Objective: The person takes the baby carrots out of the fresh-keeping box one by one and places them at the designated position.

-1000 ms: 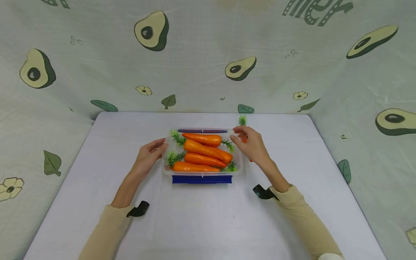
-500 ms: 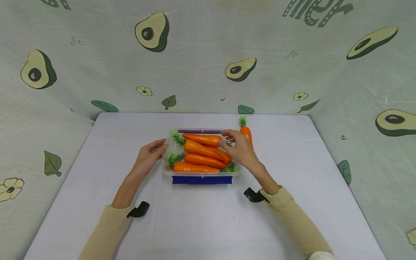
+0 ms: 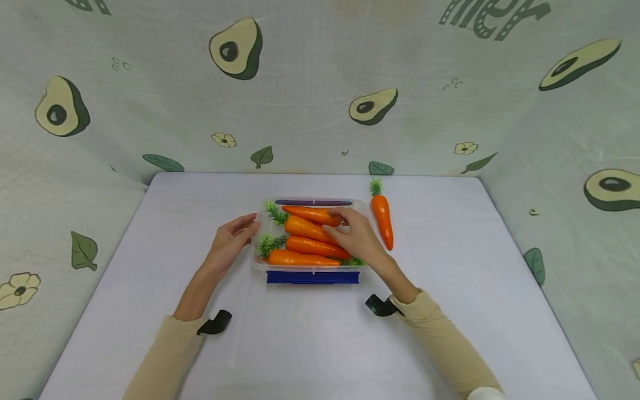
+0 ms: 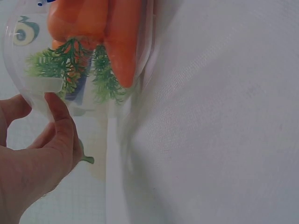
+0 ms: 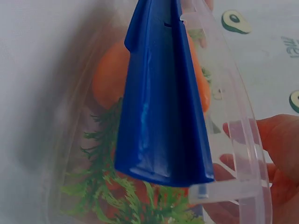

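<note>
A clear plastic container (image 3: 260, 265) with blue clip flaps (image 3: 313, 277) holds several orange carrots (image 3: 302, 257) with green tops in the head view. My left hand (image 3: 230, 244) pinches the container's left rim; in the left wrist view its thumb and fingers (image 4: 60, 114) lie on either side of the clear wall. My right hand (image 3: 356, 236) is over the right part of the container, thumb and fingers apart above the upper carrots. In the right wrist view, a blue flap (image 5: 161, 102) and the clear wall partly hide that hand; whether it touches a carrot I cannot tell.
One loose carrot (image 3: 382, 219) lies on the white table (image 3: 310, 339) just right of the container, its green top toward the back edge. A cloth printed with avocados (image 3: 372, 105) hangs behind and at both sides.
My right hand has moved left from the container's right edge to over the carrots, uncovering the loose carrot. My left hand stays at the left rim.
</note>
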Demonstrator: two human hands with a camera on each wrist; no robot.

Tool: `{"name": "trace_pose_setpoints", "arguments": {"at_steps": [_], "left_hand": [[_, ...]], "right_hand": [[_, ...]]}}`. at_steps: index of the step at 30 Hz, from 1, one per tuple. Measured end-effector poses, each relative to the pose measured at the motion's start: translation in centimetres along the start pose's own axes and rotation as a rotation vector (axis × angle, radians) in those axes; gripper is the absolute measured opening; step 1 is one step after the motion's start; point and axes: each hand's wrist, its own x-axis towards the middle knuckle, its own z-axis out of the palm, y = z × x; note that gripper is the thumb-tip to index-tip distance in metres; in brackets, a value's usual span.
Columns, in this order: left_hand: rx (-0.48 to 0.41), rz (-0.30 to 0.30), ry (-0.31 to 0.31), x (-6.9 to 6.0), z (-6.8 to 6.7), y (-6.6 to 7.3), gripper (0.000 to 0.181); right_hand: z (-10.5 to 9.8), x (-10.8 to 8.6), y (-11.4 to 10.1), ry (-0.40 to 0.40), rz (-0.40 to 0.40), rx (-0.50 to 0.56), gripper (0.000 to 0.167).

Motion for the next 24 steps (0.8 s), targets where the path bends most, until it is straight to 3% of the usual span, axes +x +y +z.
{"name": "trace_pose_setpoints", "arguments": {"at_steps": [24], "left_hand": [[-0.009,0.007,0.014,0.2,0.0,-0.1,0.06]], "right_hand": [[2.1,0.4,0.2,-0.14,0.01,-0.059,0.044]]}}
